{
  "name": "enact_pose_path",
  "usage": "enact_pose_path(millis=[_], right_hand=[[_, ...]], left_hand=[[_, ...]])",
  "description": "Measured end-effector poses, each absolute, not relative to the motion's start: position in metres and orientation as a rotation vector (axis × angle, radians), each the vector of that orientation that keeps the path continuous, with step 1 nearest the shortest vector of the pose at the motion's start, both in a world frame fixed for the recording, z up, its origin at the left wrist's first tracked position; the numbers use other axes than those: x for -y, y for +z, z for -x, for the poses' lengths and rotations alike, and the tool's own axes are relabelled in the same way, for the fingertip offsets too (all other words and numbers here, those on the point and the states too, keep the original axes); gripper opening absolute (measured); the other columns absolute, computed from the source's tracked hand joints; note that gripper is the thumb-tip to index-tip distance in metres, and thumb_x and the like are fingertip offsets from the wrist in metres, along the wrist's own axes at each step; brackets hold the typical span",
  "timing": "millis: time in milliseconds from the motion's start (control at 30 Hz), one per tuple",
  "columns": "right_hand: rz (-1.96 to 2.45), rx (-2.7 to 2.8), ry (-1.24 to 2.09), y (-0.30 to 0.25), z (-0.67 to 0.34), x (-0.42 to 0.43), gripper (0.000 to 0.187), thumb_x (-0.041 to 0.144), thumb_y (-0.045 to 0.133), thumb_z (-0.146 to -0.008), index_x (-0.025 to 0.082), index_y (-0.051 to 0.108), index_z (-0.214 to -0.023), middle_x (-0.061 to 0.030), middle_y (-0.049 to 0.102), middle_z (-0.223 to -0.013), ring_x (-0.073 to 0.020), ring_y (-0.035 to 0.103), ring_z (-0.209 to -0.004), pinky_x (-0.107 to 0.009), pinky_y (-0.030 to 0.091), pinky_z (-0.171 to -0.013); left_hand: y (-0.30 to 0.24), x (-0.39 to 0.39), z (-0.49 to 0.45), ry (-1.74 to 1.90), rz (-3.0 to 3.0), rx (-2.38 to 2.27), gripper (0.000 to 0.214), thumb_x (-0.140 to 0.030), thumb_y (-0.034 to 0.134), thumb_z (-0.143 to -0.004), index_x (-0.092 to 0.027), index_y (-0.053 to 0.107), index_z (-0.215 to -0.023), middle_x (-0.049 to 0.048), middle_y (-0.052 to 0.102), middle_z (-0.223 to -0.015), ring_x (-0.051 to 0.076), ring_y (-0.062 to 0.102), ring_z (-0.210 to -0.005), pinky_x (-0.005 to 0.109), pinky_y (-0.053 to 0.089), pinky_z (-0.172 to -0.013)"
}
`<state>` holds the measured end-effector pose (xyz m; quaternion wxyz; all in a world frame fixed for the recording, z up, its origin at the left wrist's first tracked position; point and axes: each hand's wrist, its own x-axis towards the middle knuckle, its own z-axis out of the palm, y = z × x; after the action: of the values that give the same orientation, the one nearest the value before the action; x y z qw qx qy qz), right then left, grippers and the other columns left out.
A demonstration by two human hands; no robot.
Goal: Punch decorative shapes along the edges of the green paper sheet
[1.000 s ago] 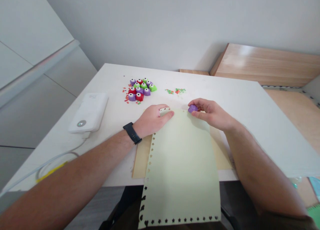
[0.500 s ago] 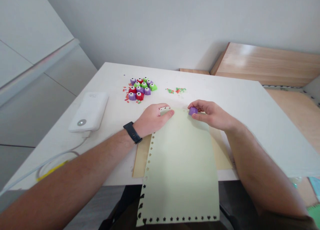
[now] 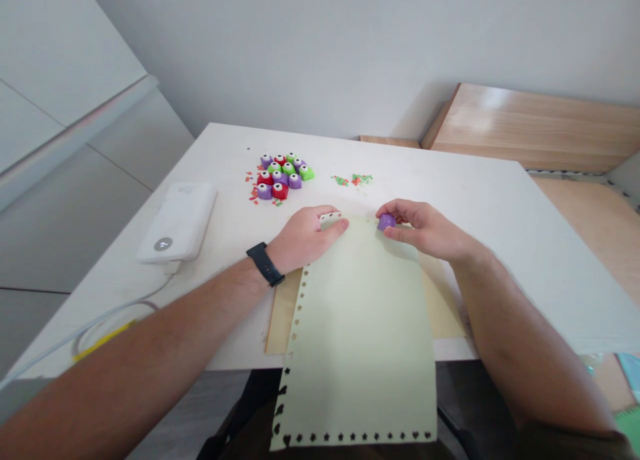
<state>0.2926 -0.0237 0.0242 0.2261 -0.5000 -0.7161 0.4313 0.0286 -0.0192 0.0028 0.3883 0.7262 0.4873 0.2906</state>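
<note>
A pale green sheet of paper [image 3: 365, 327] reaches from the table over its front edge, with small star and heart holes cut along its left and bottom borders. My left hand [image 3: 313, 237] pinches its top left corner, thumb on top. At the top right edge of the sheet, my right hand [image 3: 417, 227] grips a small purple craft punch [image 3: 387, 222] between thumb and fingers. Whether the paper sits inside the punch's slot is hidden. Beneath the sheet lies a tan board [image 3: 445, 300].
Several red, green and purple craft punches [image 3: 280, 178] cluster at the back left among paper bits. More confetti [image 3: 361, 179] lies behind the sheet. A white power bank [image 3: 177, 221] with a cable [image 3: 115, 311] rests at left on the white table [image 3: 500, 247].
Both hands and the purple punch keep their places. The sheet's lower edge has shifted very slightly left.
</note>
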Motion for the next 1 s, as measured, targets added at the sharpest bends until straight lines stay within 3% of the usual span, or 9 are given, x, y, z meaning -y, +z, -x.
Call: enact_pose_path(millis=[1000], right_hand=[[1.408,2.011,1.083,0.0208,-0.2897,0.0227,0.024,0.026,0.069,-0.083,0.020,0.071,-0.105,-0.0039,0.070,-0.094,-0.0207,0.061,-0.088,-0.036,0.048,-0.085]], left_hand=[[0.0040,0.0196,-0.0297,0.731,-1.811,-1.252,0.038,-0.049,0.060,-0.086,-0.017,0.075,-0.099,0.0036,0.072,-0.071,0.020,0.062,-0.061,0.027,0.042,-0.051]])
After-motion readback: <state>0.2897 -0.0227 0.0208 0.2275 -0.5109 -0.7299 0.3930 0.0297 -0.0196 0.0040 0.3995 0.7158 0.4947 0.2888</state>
